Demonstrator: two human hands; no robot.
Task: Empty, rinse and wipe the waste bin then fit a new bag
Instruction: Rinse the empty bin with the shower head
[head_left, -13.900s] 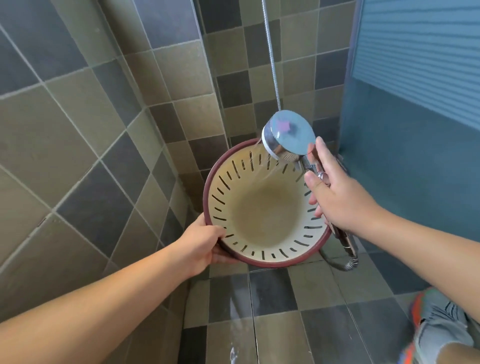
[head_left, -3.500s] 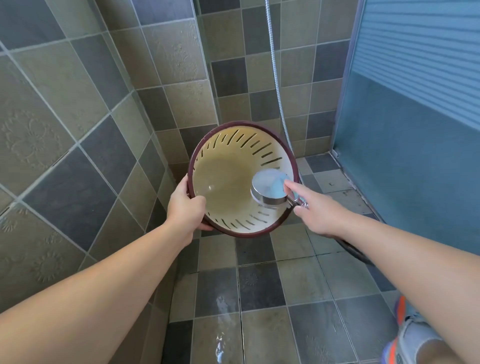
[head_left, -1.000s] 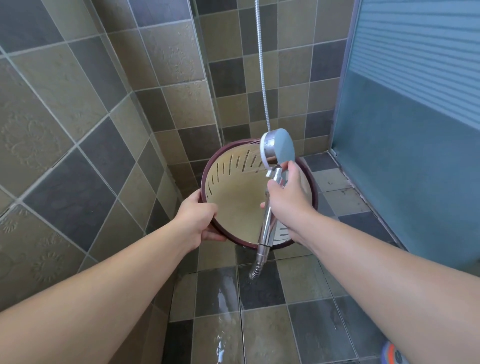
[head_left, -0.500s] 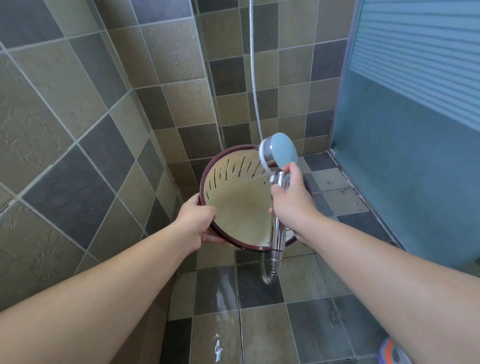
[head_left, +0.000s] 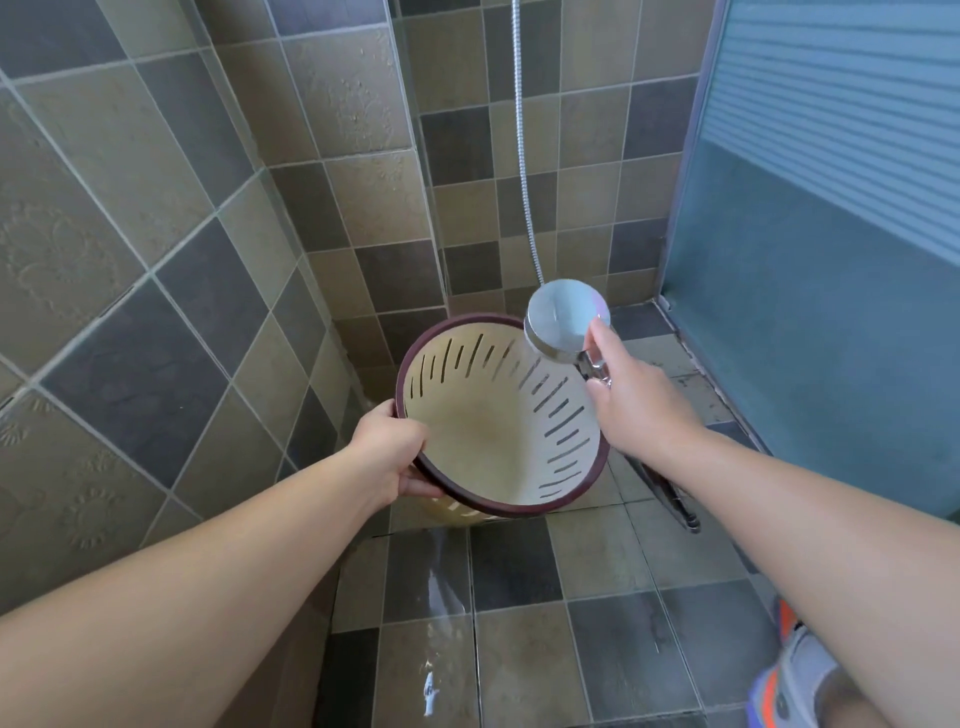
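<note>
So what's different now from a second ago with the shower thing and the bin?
The right hand swung the shower head from upright in front of the bin's mouth up to its far-right rim, spraying inside, handle now hidden behind the hand. The bin tipped its mouth more toward the camera. The left hand kept gripping the near-left rim, and the hose still hangs down the wall.

Both forearms bare, no sleeves; grey shoe (head_left: 795, 670) with orange and blue trim on foot.

Tan-and-grey tiled walls (head_left: 218, 218); matching wet tiled floor (head_left: 519, 623); frosted blue glass door (head_left: 831, 260) at right.
</note>
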